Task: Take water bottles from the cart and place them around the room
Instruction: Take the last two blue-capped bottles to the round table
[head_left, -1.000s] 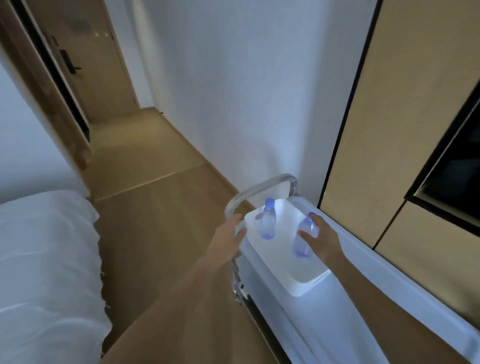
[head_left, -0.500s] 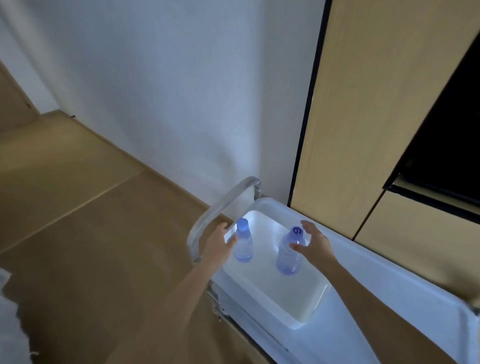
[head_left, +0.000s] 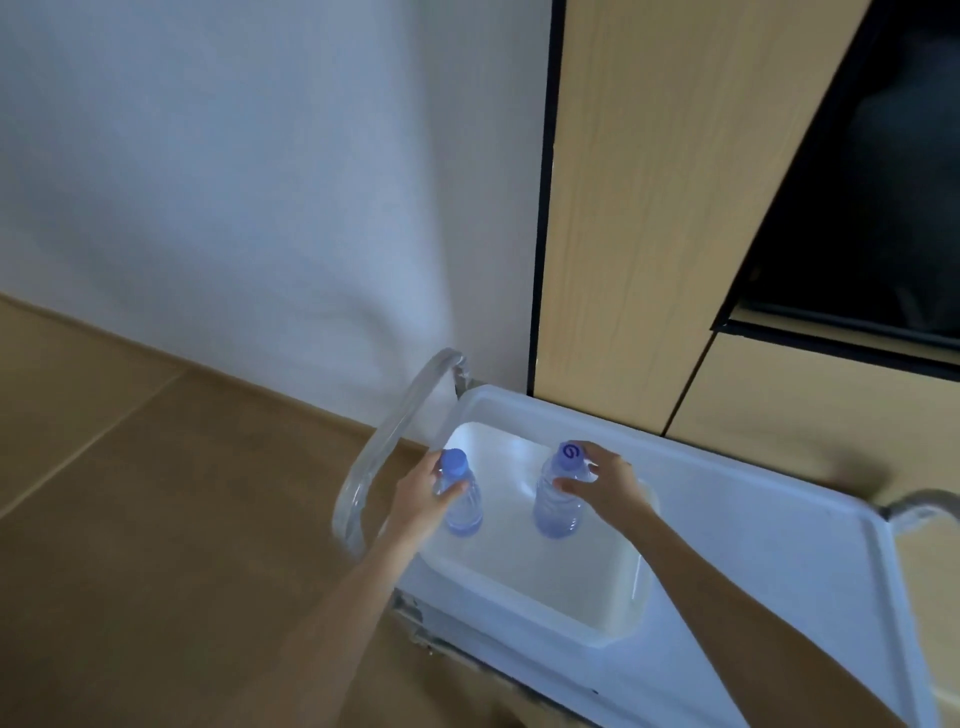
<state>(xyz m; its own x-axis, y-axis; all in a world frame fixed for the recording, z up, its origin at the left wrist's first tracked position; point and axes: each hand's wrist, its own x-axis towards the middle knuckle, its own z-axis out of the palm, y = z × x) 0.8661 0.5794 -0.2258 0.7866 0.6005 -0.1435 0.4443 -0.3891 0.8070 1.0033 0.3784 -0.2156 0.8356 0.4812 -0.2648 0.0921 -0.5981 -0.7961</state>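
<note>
Both hands have closed in since half a second ago: then the left hand hung beside its bottle and the right hand hovered spread over the other cap, and now each one holds a bottle.

From the head camera, the left hand reaches forward on a bare, nearly straight forearm, with the thumb lying across the near side of the neck of the left clear plastic water bottle with a blue cap and the fingers curled round its far side. That bottle stands upright, its base below the grip on the floor of the shallow white plastic tub.

The right hand comes in from the lower right on a slanted forearm, wrist slightly bent. Its thumb presses the bottle's shoulder on the near side and its fingers wrap the far side just below the cap of the right clear plastic water bottle with a blue printed cap. This bottle also stands upright in the tub, well apart from the other.

The tub sits on top of the white service cart, whose curved metal push handle arches just left of the left hand.
</note>
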